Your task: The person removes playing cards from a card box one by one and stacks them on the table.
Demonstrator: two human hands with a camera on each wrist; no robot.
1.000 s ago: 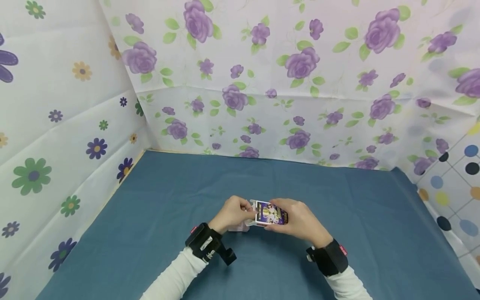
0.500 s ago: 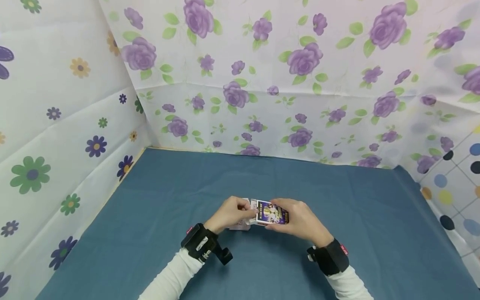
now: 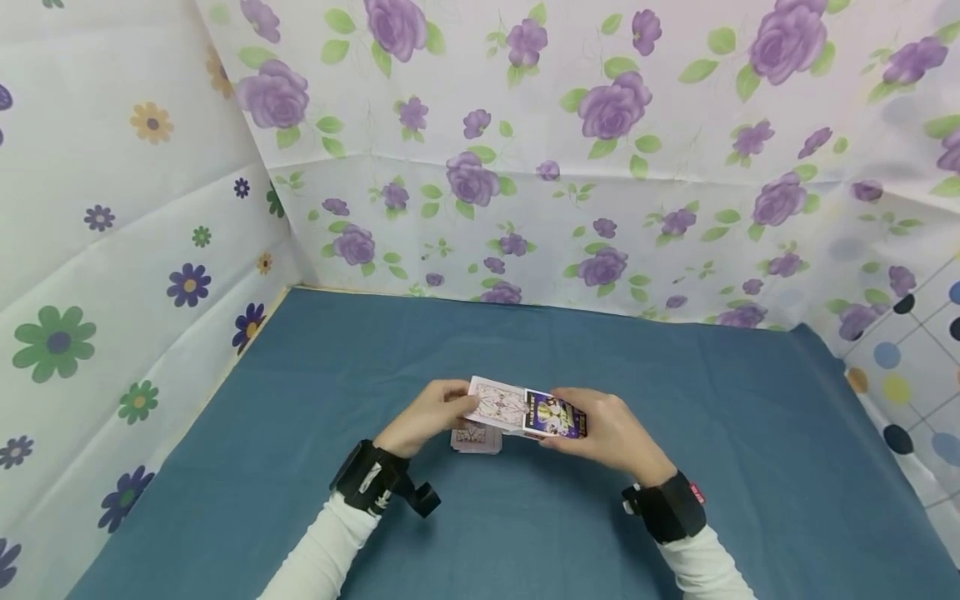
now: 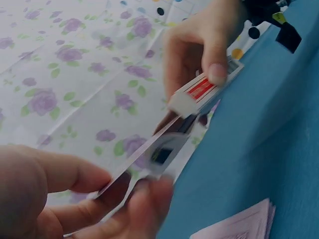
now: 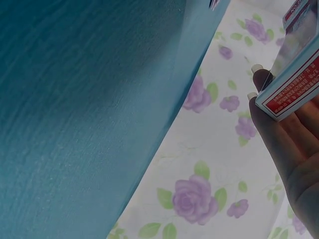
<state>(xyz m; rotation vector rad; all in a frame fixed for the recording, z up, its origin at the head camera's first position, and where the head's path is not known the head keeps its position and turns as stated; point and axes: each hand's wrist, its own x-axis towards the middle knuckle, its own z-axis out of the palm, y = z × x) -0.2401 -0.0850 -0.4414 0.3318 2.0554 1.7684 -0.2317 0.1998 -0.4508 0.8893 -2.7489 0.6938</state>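
Note:
My right hand (image 3: 618, 429) grips a small playing card box (image 3: 555, 417) with a dark purple printed front; its red-and-white side (image 5: 294, 89) shows in the right wrist view. From the box's left end a pale playing card (image 3: 497, 403) with a reddish back pattern sticks out. My left hand (image 3: 431, 417) pinches this card by its left end, thumb on top. Seen edge-on in the left wrist view, the card runs from the fingers toward the box, whose flap (image 4: 167, 149) hangs below it. Beneath, a stack of cards (image 3: 477, 438) with the same back lies on the table.
A blue cloth (image 3: 360, 350) covers the table. Flowered sheets (image 3: 465, 183) rise behind it and on the left, and a dotted sheet (image 3: 907, 392) stands at the right. A black camera strap (image 3: 372, 479) is on each wrist.
My left hand has drawn back to the left, pulling the card well out of the box. The box has shifted slightly right in my right hand, and the stack below shows more fully.

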